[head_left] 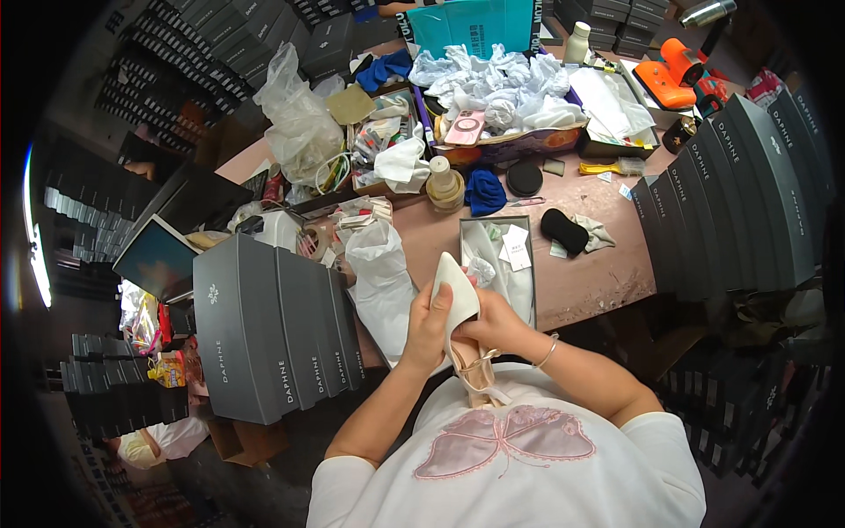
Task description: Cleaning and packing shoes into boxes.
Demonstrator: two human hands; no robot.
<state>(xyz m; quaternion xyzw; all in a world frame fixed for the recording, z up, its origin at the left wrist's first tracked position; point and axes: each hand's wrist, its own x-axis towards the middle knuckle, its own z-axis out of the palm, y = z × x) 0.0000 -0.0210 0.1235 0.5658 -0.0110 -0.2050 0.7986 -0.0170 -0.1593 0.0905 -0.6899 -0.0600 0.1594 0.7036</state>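
Note:
A white pointed-toe shoe (458, 297) is held over my lap, its toe pointing away and its strap and tan insole toward my shirt. My left hand (428, 329) wraps the shoe's left side, thumb on the toe. At the shoe's opening, my right hand (491, 322) grips the right side; some of its fingers are hidden by the shoe. Just beyond lies an open shoe box (533, 297) with white tissue and a white tag (517, 248). White wrapping (380, 275) lies left of the box.
Stacked dark grey shoe boxes stand left (238, 339) and right (731, 211). A black oval pad (563, 231), round black tin (525, 179), blue cloth (484, 191) and pump bottle (444, 187) sit on the table (607, 273). Behind is a carton of crumpled tissue (493, 84).

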